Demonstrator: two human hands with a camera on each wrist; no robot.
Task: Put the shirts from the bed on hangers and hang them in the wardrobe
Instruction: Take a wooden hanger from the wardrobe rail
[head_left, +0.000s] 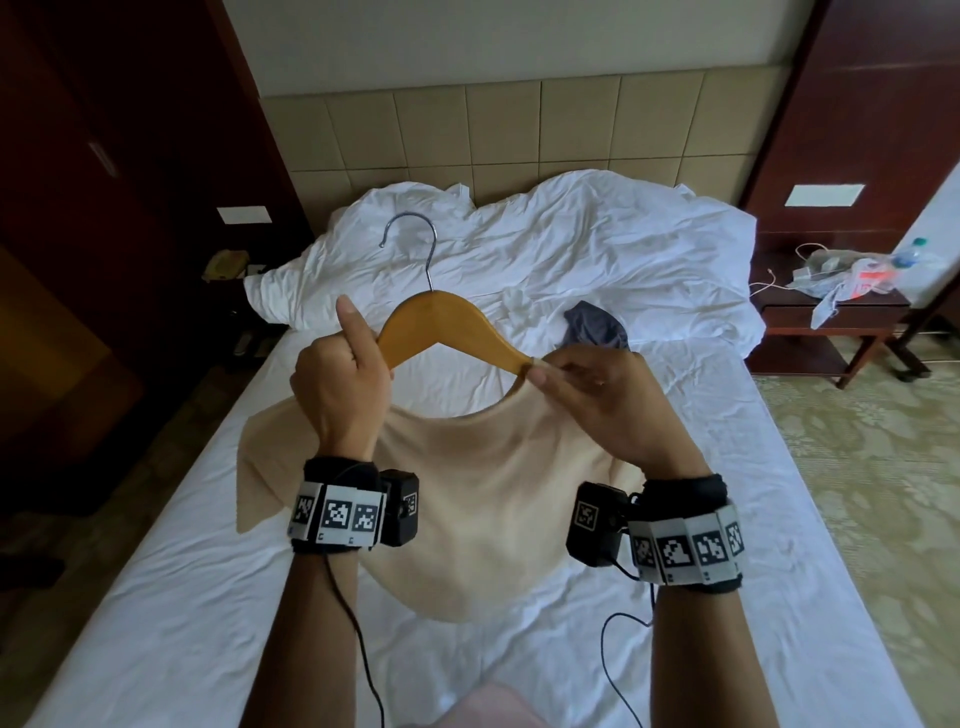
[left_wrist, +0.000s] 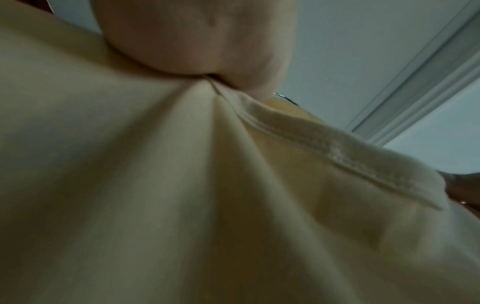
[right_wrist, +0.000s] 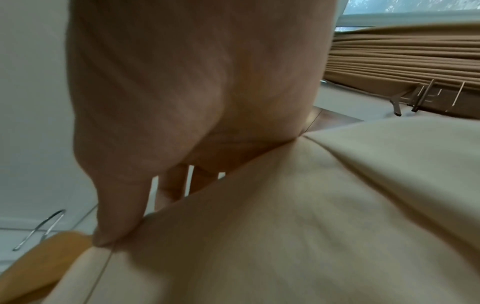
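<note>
A wooden hanger (head_left: 441, 325) with a metal hook (head_left: 413, 244) is held up over the bed. My left hand (head_left: 358, 353) grips its left arm together with bunched fabric of a beige shirt (head_left: 483, 493), thumb pointing up. My right hand (head_left: 545, 371) pinches the shirt's neckline at the hanger's right tip. The shirt drapes down onto the sheet. The left wrist view shows the shirt (left_wrist: 182, 185) pinched under the palm, with its collar hem (left_wrist: 337, 144). The right wrist view shows fingers (right_wrist: 116, 216) on the shirt (right_wrist: 285, 226) beside the hanger (right_wrist: 39, 267). A dark grey garment (head_left: 597, 325) lies further up the bed.
A crumpled white duvet (head_left: 519, 244) is heaped against the padded headboard (head_left: 519, 130). The white sheet (head_left: 197, 597) spreads below my arms. A bedside table (head_left: 831, 322) with plastic bags and a bottle stands to the right. Dark wooden panelling (head_left: 104, 208) runs along the left.
</note>
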